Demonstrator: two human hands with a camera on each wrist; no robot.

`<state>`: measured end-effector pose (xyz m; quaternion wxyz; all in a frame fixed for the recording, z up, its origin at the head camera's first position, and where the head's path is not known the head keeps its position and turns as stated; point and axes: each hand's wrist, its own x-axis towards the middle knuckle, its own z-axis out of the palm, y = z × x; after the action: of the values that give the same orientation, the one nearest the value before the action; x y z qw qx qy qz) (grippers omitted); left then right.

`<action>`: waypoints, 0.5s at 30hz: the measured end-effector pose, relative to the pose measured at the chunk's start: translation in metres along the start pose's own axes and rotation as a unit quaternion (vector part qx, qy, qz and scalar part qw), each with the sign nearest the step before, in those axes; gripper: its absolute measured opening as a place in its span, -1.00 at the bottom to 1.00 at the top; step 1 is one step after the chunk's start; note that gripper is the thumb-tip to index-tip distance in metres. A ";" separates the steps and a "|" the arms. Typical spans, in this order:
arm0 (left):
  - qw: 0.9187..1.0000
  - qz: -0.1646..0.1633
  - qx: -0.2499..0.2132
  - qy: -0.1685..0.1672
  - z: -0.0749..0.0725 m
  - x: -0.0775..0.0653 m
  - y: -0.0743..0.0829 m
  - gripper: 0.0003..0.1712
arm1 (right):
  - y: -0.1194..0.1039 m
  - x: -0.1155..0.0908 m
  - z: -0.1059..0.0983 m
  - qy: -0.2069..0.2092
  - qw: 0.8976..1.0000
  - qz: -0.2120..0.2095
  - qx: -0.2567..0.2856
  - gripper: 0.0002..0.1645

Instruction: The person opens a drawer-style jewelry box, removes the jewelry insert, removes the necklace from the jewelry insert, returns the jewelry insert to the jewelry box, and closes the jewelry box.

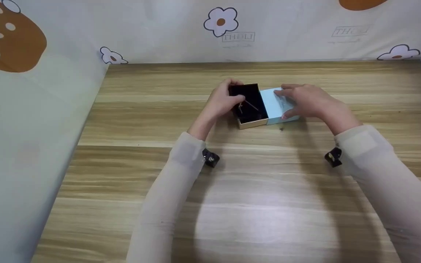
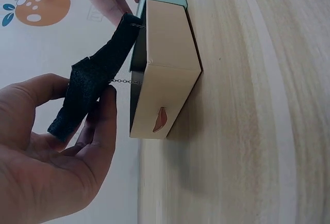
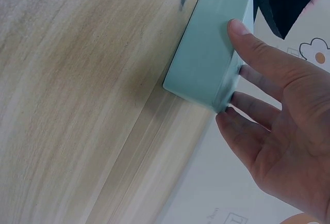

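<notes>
"Black bent fabric pad (image 2: 86, 82), left wrist view, centre left: progress?"

"Cream cardboard drawer (image 2: 172, 41) stands out; my left hand (image 2: 56, 154) pinches the pad, right hand (image 3: 283, 115) grips the pale-blue cardboard sleeve (image 3: 206, 48). Thin metal chain (image 2: 125, 81) isn't off."

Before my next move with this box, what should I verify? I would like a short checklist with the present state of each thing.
1. Left hand grips the black pad: ok.
2. Pad flat inside the drawer: not ok, it is tilted up.
3. Drawer pulled out of the blue cover: ok, it sticks out.
4. Right hand on the cover: ok.
5. Chain free of the drawer: cannot tell, its ends are hidden.
</notes>
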<state>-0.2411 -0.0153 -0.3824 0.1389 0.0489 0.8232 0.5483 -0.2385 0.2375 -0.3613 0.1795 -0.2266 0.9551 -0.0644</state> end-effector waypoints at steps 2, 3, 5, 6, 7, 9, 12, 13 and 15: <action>1.000 0.004 -0.003 0.001 -0.001 0.000 0.000 -0.53 | 0.000 0.000 0.000 -0.001 1.000 0.002 0.001 -0.03; 1.000 0.004 -0.006 0.002 -0.001 -0.001 0.000 -0.53 | 0.000 0.000 0.000 -0.002 1.000 0.003 0.002 -0.03; 1.000 0.004 -0.013 0.003 -0.001 -0.001 0.001 -0.54 | 0.000 0.000 0.000 -0.003 1.000 0.005 0.003 -0.04; 1.000 0.004 -0.017 0.004 -0.001 -0.001 0.001 -0.54 | -0.001 0.000 0.000 -0.003 1.000 0.005 0.004 -0.04; 1.000 0.004 -0.020 0.005 -0.001 -0.002 0.001 -0.55 | -0.001 0.000 0.000 -0.003 1.000 0.005 0.003 -0.04; 1.000 0.004 -0.030 0.006 -0.001 -0.002 0.001 -0.55 | -0.001 0.000 0.000 -0.003 1.000 0.004 0.001 -0.04; 0.999 0.006 -0.044 0.007 -0.001 -0.001 0.000 -0.55 | -0.001 0.000 0.000 -0.001 1.000 0.002 -0.001 -0.04; 0.999 0.007 -0.047 0.006 -0.001 -0.001 0.000 -0.56 | 0.000 0.000 0.000 0.000 1.000 0.001 -0.002 -0.04; 0.998 0.010 -0.053 0.006 -0.002 0.000 -0.001 -0.55 | 0.000 0.001 0.000 0.002 1.000 -0.002 -0.001 -0.04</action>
<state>-0.2412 -0.0172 -0.3824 0.1305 0.0466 0.7930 0.5933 -0.2389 0.2373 -0.3616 0.1772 -0.2291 0.9550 -0.0641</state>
